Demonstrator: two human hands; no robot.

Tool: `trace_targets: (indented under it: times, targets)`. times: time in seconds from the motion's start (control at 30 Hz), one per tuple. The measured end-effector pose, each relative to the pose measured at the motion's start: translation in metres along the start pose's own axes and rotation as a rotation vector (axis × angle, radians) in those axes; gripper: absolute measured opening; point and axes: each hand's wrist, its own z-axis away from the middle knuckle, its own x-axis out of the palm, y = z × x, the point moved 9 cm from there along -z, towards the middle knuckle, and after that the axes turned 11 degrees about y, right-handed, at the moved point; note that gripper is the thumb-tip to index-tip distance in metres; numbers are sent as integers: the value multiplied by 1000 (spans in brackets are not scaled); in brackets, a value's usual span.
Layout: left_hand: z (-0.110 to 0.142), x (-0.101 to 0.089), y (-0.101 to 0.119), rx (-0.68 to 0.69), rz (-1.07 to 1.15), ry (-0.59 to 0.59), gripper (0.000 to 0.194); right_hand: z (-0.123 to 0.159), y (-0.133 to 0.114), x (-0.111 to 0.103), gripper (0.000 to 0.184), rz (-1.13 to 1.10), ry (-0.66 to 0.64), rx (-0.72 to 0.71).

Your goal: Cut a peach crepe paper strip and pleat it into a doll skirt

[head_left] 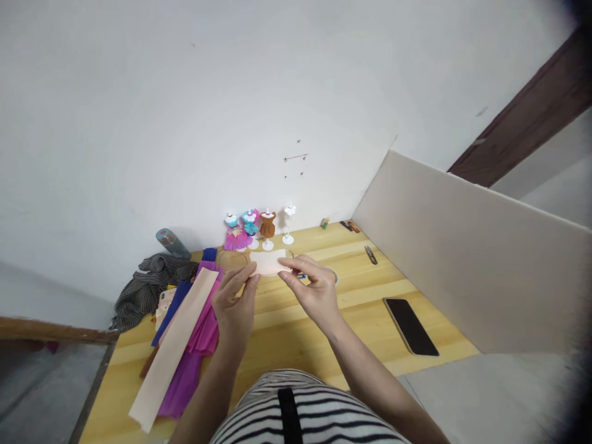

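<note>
Between my two hands, a small pale pink piece of crepe paper (268,262) is stretched out above the table. My left hand (235,296) pinches its left end with thumb and fingertips. At the opposite end, my right hand (313,287) grips it the same way. Just beyond the paper stand several miniature dress forms; one wears a brown dress (267,226), another a purple skirt (238,238), and the rightmost white form (289,223) is bare. A long pale pink strip (178,345) lies left of my left hand, over purple crepe paper (182,385).
A black-screened phone (411,327) and small thread snips (370,255) lie on the wooden table (361,345) to the right. A white panel (453,265) borders that side. Striped cloth (155,287) and a bottle (172,243) are at the back left.
</note>
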Motion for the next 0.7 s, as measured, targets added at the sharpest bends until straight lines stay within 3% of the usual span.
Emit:
trace_targets:
  times: [0.2, 0.4, 0.57, 0.7]
  targets:
    - [2, -1, -9, 5, -135, 15, 12, 2, 2, 1, 12, 74, 9, -41]
    - [1, -1, -2, 52, -151, 25, 5, 2, -1, 1, 8, 106, 16, -58]
    - [5, 2, -21, -83, -113, -4, 6, 1, -4, 0, 8, 113, 14, -92]
    - [7, 11, -36, -208, -3, -125, 18, 0, -8, -2, 8, 102, -3, -111]
